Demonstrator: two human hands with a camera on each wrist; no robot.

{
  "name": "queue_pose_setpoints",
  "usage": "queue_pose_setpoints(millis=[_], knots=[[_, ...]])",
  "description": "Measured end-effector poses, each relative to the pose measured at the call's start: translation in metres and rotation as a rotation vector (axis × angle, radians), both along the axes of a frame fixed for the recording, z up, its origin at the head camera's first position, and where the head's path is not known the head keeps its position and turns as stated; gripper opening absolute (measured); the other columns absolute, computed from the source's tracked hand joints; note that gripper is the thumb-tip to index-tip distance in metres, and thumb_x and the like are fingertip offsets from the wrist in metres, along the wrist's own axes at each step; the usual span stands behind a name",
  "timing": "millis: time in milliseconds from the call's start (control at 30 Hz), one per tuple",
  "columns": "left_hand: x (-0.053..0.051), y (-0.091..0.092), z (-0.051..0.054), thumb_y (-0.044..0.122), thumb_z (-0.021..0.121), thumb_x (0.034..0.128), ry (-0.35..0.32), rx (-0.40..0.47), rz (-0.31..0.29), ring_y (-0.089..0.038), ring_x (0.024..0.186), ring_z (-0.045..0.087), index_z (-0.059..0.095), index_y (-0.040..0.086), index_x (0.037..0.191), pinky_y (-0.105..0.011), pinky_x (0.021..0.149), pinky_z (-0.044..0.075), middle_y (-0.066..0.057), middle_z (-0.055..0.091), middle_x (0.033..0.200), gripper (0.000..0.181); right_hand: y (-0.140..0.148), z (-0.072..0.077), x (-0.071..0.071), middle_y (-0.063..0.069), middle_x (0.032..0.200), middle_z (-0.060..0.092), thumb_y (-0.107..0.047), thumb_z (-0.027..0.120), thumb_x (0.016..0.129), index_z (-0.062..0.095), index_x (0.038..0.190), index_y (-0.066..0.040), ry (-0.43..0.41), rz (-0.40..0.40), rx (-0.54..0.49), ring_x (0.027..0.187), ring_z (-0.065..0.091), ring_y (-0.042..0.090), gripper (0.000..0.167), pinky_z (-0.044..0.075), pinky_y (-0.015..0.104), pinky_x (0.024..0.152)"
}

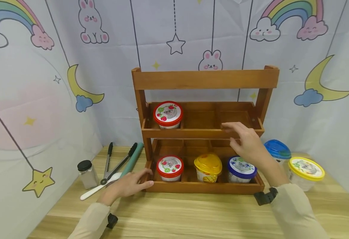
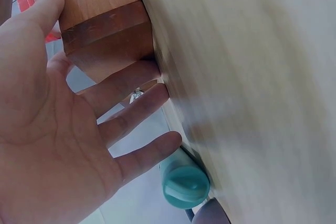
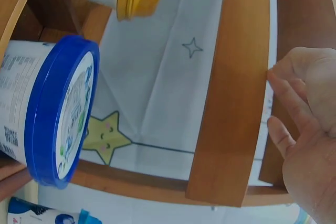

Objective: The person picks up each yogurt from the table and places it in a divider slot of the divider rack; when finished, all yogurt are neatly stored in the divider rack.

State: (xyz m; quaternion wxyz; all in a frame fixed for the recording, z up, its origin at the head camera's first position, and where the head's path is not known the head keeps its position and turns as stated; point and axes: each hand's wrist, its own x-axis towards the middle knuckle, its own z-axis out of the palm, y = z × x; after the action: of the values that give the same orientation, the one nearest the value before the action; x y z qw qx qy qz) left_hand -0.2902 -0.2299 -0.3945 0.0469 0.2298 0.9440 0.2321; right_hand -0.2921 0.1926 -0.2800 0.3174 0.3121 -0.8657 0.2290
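Observation:
A two-tier wooden rack [image 1: 204, 188] stands against the back wall. My left hand [image 1: 130, 184] is at its lower left front corner, thumb touching the wood and fingers extended along the side. In front of the upper tier's right part is my right hand [image 1: 247, 143], fingers loosely bent, holding nothing. A red-lidded tub [image 1: 168, 114] sits in the upper left compartment. Along the lower tier are another red-lidded tub [image 1: 170, 167], a yellow domed-lid cup [image 1: 208, 167] and a blue-lidded tub [image 1: 241, 169], the last just below my right hand.
Right of the rack stand a tub with a blue domed lid [image 1: 277, 150] and a yellow-lidded tub [image 1: 306, 171]. On the left lie tongs [image 1: 119, 167], a teal stick [image 1: 132, 159] and a white spoon [image 1: 95, 191], beside a black-capped jar [image 1: 87, 174]. Patterned cloth covers the walls.

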Motion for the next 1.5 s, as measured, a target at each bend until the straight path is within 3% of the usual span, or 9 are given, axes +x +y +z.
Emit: queue_pose_setpoints(millis=[333, 533, 633, 800, 967, 1067, 1200, 1400, 1500], knots=[[0.001, -0.001, -0.002, 0.055, 0.054, 0.0989, 0.004, -0.003, 0.001, -0.028, 0.098, 0.064, 0.052, 0.02, 0.138, -0.056, 0.089, 0.049, -0.013, 0.063, 0.129, 0.053, 0.02, -0.006, 0.004, 0.016, 0.13, 0.058, 0.014, 0.065, 0.084, 0.056, 0.136, -0.008, 0.02, -0.04, -0.002, 0.078, 0.057, 0.022, 0.058, 0.047, 0.028, 0.058], [0.0, -0.001, -0.003, 0.056, 0.054, 0.0987, 0.003, -0.003, -0.001, -0.024, 0.092, 0.063, 0.052, 0.021, 0.137, -0.056, 0.088, 0.049, -0.012, 0.064, 0.127, 0.052, 0.032, -0.01, 0.009, 0.016, 0.133, 0.056, 0.014, 0.065, 0.085, 0.057, 0.136, -0.008, 0.013, -0.075, -0.031, 0.111, 0.057, 0.036, 0.056, 0.048, 0.058, 0.09], [-0.001, -0.001, -0.003, 0.056, 0.054, 0.0988, 0.006, -0.004, -0.004, -0.024, 0.094, 0.063, 0.052, 0.02, 0.137, -0.056, 0.089, 0.049, -0.013, 0.063, 0.128, 0.052, 0.038, -0.011, 0.012, 0.015, 0.133, 0.055, 0.013, 0.066, 0.085, 0.057, 0.136, -0.008, 0.038, -0.082, -0.032, 0.081, 0.061, 0.021, 0.056, 0.055, 0.039, 0.075], [-0.001, -0.001, -0.002, 0.056, 0.054, 0.0986, 0.005, -0.005, -0.002, -0.024, 0.092, 0.062, 0.052, 0.02, 0.138, -0.055, 0.088, 0.049, -0.013, 0.063, 0.128, 0.053, 0.05, -0.013, 0.013, 0.015, 0.133, 0.056, 0.013, 0.068, 0.083, 0.057, 0.135, -0.007, 0.092, -0.092, -0.022, 0.049, 0.032, 0.006, 0.057, 0.037, 0.025, 0.05], [-0.001, -0.001, -0.001, 0.055, 0.055, 0.0986, 0.006, -0.005, 0.002, -0.023, 0.092, 0.062, 0.052, 0.02, 0.138, -0.056, 0.088, 0.049, -0.014, 0.064, 0.127, 0.053, 0.062, -0.017, 0.015, 0.017, 0.135, 0.054, 0.013, 0.068, 0.084, 0.057, 0.136, -0.007, 0.069, -0.119, -0.051, 0.094, 0.061, 0.034, 0.057, 0.052, 0.05, 0.078], [-0.001, -0.001, -0.002, 0.055, 0.055, 0.0987, 0.004, -0.001, -0.005, -0.022, 0.089, 0.062, 0.052, 0.019, 0.138, -0.055, 0.088, 0.049, -0.014, 0.064, 0.127, 0.053, 0.069, -0.019, 0.017, 0.017, 0.137, 0.053, 0.014, 0.068, 0.083, 0.057, 0.136, -0.007, 0.055, -0.142, -0.07, 0.115, 0.055, 0.041, 0.058, 0.05, 0.036, 0.093], [-0.001, -0.001, -0.002, 0.054, 0.055, 0.0992, 0.003, 0.002, -0.016, -0.02, 0.087, 0.061, 0.052, 0.018, 0.138, -0.055, 0.087, 0.049, -0.014, 0.064, 0.126, 0.053, 0.077, -0.022, 0.02, 0.016, 0.139, 0.052, 0.013, 0.069, 0.083, 0.057, 0.137, -0.009, 0.045, -0.178, -0.073, 0.113, 0.056, 0.037, 0.059, 0.041, 0.013, 0.088], [-0.001, -0.002, -0.002, 0.053, 0.055, 0.0992, 0.011, -0.001, -0.015, -0.024, 0.093, 0.063, 0.052, 0.018, 0.138, -0.056, 0.089, 0.049, -0.015, 0.064, 0.127, 0.052, 0.088, -0.027, 0.025, 0.02, 0.141, 0.049, 0.012, 0.068, 0.085, 0.055, 0.138, -0.006, 0.0, -0.206, -0.08, 0.122, 0.05, 0.048, 0.058, 0.046, 0.065, 0.088], [-0.001, -0.002, -0.002, 0.054, 0.055, 0.099, 0.009, -0.003, -0.009, -0.026, 0.097, 0.064, 0.052, 0.018, 0.138, -0.056, 0.09, 0.049, -0.015, 0.063, 0.128, 0.053, 0.095, -0.031, 0.026, 0.022, 0.141, 0.048, 0.011, 0.068, 0.085, 0.055, 0.138, -0.005, -0.019, -0.223, -0.085, 0.122, 0.048, 0.05, 0.056, 0.043, 0.069, 0.088]])
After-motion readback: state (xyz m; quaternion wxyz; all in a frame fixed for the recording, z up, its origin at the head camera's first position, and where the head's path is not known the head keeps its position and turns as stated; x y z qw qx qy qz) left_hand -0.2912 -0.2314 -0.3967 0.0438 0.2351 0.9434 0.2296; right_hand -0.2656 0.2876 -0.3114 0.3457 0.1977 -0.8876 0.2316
